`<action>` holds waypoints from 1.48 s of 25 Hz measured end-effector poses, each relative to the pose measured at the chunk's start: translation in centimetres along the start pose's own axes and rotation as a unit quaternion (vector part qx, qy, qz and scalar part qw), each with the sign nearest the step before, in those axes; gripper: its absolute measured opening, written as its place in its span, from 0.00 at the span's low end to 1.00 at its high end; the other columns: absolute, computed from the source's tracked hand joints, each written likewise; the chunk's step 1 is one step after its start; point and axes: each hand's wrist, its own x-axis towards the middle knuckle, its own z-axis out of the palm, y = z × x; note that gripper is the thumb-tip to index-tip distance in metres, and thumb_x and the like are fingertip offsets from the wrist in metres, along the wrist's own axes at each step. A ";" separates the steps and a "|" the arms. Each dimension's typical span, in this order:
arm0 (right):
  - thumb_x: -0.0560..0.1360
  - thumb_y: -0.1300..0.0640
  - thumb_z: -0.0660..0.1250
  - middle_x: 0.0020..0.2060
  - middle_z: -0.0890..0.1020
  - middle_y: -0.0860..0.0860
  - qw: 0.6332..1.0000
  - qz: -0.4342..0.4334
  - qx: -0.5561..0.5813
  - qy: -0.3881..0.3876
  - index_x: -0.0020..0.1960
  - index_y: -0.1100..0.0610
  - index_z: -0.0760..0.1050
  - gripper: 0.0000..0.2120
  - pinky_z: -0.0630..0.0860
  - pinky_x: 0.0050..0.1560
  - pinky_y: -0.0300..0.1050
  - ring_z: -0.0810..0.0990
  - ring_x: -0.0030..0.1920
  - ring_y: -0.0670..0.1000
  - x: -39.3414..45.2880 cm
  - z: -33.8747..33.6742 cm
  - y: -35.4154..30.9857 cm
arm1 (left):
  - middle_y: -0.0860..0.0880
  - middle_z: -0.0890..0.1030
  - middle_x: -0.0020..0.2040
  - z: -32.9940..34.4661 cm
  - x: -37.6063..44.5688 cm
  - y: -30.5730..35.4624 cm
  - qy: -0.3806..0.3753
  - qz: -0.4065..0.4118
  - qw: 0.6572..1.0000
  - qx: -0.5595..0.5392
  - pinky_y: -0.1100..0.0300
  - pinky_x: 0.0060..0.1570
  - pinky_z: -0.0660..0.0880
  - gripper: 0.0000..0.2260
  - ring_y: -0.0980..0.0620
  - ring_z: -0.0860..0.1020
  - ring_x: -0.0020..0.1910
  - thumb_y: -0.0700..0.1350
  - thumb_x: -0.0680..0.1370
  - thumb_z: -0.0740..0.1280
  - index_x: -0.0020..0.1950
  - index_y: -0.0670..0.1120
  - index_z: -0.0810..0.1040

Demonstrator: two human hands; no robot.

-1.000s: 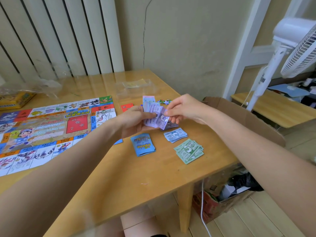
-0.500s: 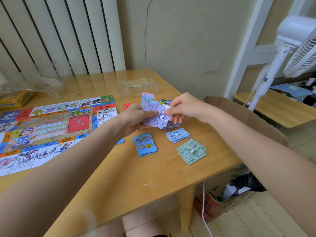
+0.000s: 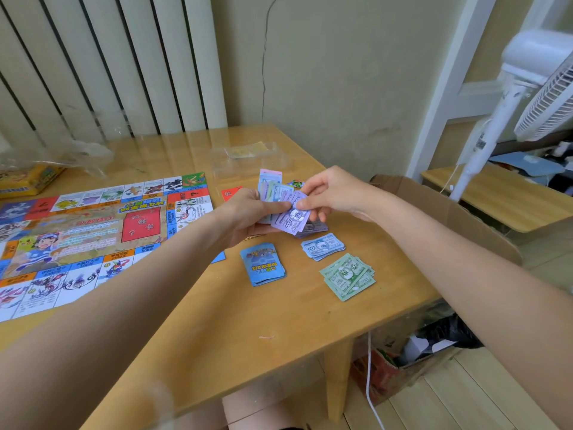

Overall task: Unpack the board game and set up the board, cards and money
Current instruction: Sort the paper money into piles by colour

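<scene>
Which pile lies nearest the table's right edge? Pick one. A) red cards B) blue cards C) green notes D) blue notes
C: the green notes lie closest to the right edge of the table, right of the blue cards and nearer than the blue notes.

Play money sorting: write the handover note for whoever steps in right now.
Left hand: grips a fanned stack of mixed bills above the table.
Right hand: pinches one purple bill at the front of the fan.
Done: board lies unfolded on the left; blue card deck, blue bill pile and green bill pile are laid out; a purple pile is begun under the hands.
Left: lay the purple bill on its pile, then sort the remaining bills in the left hand. A red card by the board is partly hidden.
</scene>
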 end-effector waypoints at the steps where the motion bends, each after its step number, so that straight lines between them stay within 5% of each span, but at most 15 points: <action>1: 0.71 0.68 0.70 0.32 0.78 0.58 1.000 0.001 -0.004 0.004 0.55 0.68 0.73 0.13 0.71 0.23 0.33 0.75 0.22 0.43 0.0 -0.1 0.0 | 0.51 0.84 0.35 0.0 0.1 0.0 -0.007 0.001 1.000 -0.014 0.66 0.33 0.79 0.04 0.57 0.82 0.32 0.38 0.77 0.65 0.48 0.43 0.79; 8: 0.72 0.70 0.68 0.27 0.78 0.53 1.000 -0.002 0.007 0.016 0.54 0.65 0.72 0.12 0.70 0.21 0.33 0.75 0.20 0.42 -0.3 -0.3 -0.3 | 0.50 0.83 0.37 0.0 0.8 -0.3 0.042 0.023 0.999 -0.019 0.66 0.36 0.80 0.05 0.57 0.82 0.31 0.35 0.73 0.69 0.46 0.44 0.79; 12: 0.72 0.69 0.68 0.34 0.78 0.57 0.996 0.035 0.058 0.060 0.42 0.64 0.73 0.05 0.74 0.25 0.32 0.77 0.21 0.44 0.0 -0.6 0.2 | 0.46 0.80 0.42 0.1 0.9 0.4 0.074 0.023 0.995 -0.055 0.64 0.32 0.80 0.05 0.52 0.80 0.37 0.38 0.77 0.66 0.52 0.42 0.76; 15: 0.72 0.70 0.67 0.45 0.78 0.61 0.980 0.106 0.109 0.131 0.52 0.71 0.74 0.09 0.76 0.25 0.32 0.79 0.21 0.45 0.3 -1.3 1.1 | 0.45 0.81 0.40 -0.7 0.9 0.2 0.093 -0.014 0.993 -0.075 0.60 0.32 0.80 0.04 0.50 0.80 0.36 0.38 0.78 0.64 0.53 0.41 0.73; 17: 0.72 0.71 0.67 0.43 0.79 0.60 0.976 0.134 0.127 0.117 0.54 0.73 0.73 0.12 0.78 0.27 0.34 0.79 0.21 0.46 0.4 -0.7 1.6 | 0.43 0.81 0.40 -0.7 0.5 -0.3 0.057 -0.068 0.995 -0.053 0.57 0.34 0.80 0.03 0.48 0.81 0.37 0.37 0.78 0.63 0.51 0.40 0.73; 19: 0.72 0.68 0.69 0.33 0.76 0.56 0.983 0.153 0.026 0.097 0.41 0.65 0.74 0.04 0.77 0.25 0.35 0.78 0.20 0.47 0.4 0.3 1.7 | 0.41 0.80 0.43 -0.3 0.4 -0.6 0.033 -0.102 0.993 -0.046 0.55 0.35 0.80 0.02 0.45 0.80 0.40 0.37 0.78 0.63 0.50 0.40 0.73; 20: 0.72 0.65 0.69 0.29 0.75 0.55 0.980 0.153 -0.087 0.095 0.35 0.61 0.71 0.10 0.74 0.24 0.36 0.77 0.20 0.47 0.7 0.6 1.9 | 0.40 0.80 0.44 0.0 0.4 -0.7 0.029 -0.107 0.993 -0.049 0.54 0.35 0.80 0.02 0.44 0.80 0.40 0.37 0.78 0.63 0.50 0.40 0.73; 23: 0.71 0.52 0.70 0.27 0.75 0.51 0.907 0.129 -0.393 0.085 0.31 0.57 0.67 0.16 0.70 0.31 0.39 0.76 0.29 0.51 0.9 0.9 1.7 | 0.39 0.79 0.48 0.4 0.9 -0.5 0.032 -0.110 0.992 -0.055 0.52 0.34 0.80 0.08 0.44 0.79 0.41 0.36 0.78 0.64 0.56 0.38 0.72; 25: 0.70 0.48 0.70 0.33 0.75 0.52 0.882 0.115 -0.447 0.096 0.33 0.57 0.68 0.17 0.71 0.38 0.43 0.75 0.38 0.55 0.9 0.7 1.7 | 0.39 0.79 0.48 0.4 1.1 -0.5 0.035 -0.114 0.991 -0.056 0.49 0.35 0.80 0.08 0.43 0.79 0.42 0.36 0.78 0.64 0.56 0.38 0.72; 28: 0.72 0.48 0.69 0.47 0.80 0.54 0.915 0.058 -0.393 0.066 0.48 0.60 0.77 0.15 0.75 0.45 0.45 0.76 0.41 0.53 0.9 0.1 1.7 | 0.39 0.79 0.46 0.2 1.1 -0.4 0.034 -0.120 0.991 -0.049 0.51 0.34 0.80 0.03 0.44 0.80 0.41 0.36 0.78 0.64 0.51 0.39 0.73; 31: 0.73 0.52 0.70 0.57 0.76 0.52 0.935 0.020 -0.352 -0.037 0.61 0.54 0.74 0.19 0.71 0.49 0.40 0.74 0.44 0.48 0.6 -0.6 1.2 | 0.39 0.80 0.45 0.0 1.1 -0.4 0.037 -0.118 0.991 -0.048 0.54 0.32 0.80 0.02 0.44 0.80 0.40 0.37 0.78 0.63 0.50 0.39 0.73; 37: 0.72 0.55 0.71 0.64 0.72 0.52 0.880 0.011 -0.458 -0.127 0.68 0.52 0.68 0.26 0.66 0.49 0.39 0.70 0.49 0.47 1.9 -0.6 1.0 | 0.39 0.79 0.44 0.2 1.1 -0.3 0.052 -0.115 0.990 -0.059 0.52 0.37 0.81 0.02 0.44 0.80 0.40 0.37 0.78 0.64 0.48 0.39 0.72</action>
